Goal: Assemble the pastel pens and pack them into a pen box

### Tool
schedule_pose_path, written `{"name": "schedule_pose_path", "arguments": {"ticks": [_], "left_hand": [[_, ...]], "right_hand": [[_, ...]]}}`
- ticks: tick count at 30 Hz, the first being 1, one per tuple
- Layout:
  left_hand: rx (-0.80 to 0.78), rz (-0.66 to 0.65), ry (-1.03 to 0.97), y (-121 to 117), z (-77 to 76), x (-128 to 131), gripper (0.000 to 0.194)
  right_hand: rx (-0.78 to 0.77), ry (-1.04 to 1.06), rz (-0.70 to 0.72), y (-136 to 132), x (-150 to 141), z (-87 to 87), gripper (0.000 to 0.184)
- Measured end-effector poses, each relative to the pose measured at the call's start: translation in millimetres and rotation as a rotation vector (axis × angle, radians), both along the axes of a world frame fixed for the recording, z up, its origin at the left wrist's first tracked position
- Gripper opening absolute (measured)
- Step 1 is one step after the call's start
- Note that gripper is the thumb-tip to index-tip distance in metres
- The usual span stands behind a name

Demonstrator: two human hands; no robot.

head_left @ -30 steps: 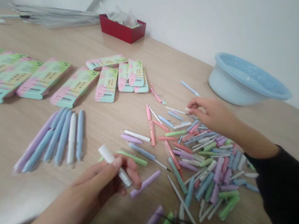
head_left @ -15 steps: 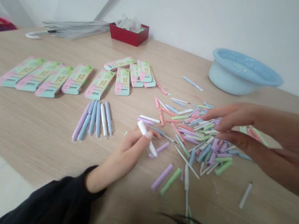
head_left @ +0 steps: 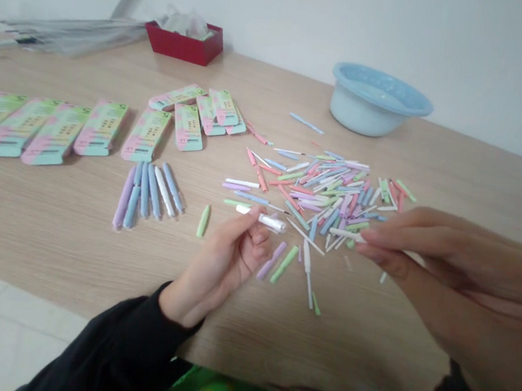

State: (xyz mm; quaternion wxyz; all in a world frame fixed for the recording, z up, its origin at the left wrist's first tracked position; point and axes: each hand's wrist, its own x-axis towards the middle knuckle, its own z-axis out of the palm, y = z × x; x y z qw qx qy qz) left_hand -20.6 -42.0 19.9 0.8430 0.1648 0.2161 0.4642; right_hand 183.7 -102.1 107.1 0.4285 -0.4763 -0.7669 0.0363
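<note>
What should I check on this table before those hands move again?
1. Left hand has a grip: ok, thumb and fingers hold a white pen part.
2. Right hand has a grip: ok, fingertips pinch a slim white piece.
3. Held pieces clear of each other: ok, visibly apart.
4. Loose parts separated by colour: not ok, mixed and overlapping.
5. Row of pens clear of the loose parts: ok.
6. Printed boxes filled: cannot tell, insides hidden.
</note>
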Motion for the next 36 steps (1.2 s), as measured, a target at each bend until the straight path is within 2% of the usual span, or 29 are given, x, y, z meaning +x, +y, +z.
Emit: {"name": "schedule_pose_path", "arguments": {"ticks": [4, 8, 15, 20, 26, 30, 36], "left_hand": [[-0.076, -0.066, -0.042, -7.6, 1.5, 6.4, 0.036], [-0.103, -0.068, -0.031, -9.9, 1.7, 12.5, 0.035], [-0.072, -0.088, -0.006, -9.9, -4.1, 15.5, 0.029], [-0.046, -0.058, 0.061, -11.1, -8.1, 16.5, 0.023], [-0.029, -0.013, 0.094, -12.5, -8.3, 14.1, 0.014], [-0.021, 0.02, 0.125, -12.0, -7.1, 13.5, 0.01], [0.085, 0.007, 0.17, -12.5, -7.6, 11.7, 0.012]], "right_hand": [[0.007, 0.007, -0.068, -3.3, -12.8, -22.0, 0.019], [-0.018, 0.025, -0.033, -1.3, -21.1, -37.9, 0.018], [-0.059, 0.019, 0.005, 5.3, -21.6, -49.0, 0.019], [-0.118, 0.092, 0.049, 10.3, -23.0, -59.7, 0.02], [-0.216, 0.165, 0.149, 11.9, -19.2, -64.8, 0.036], [-0.235, 0.203, 0.132, 11.9, -19.0, -69.0, 0.035], [-0.296, 0.24, 0.081, 11.3, -20.8, -75.9, 0.027]]}}
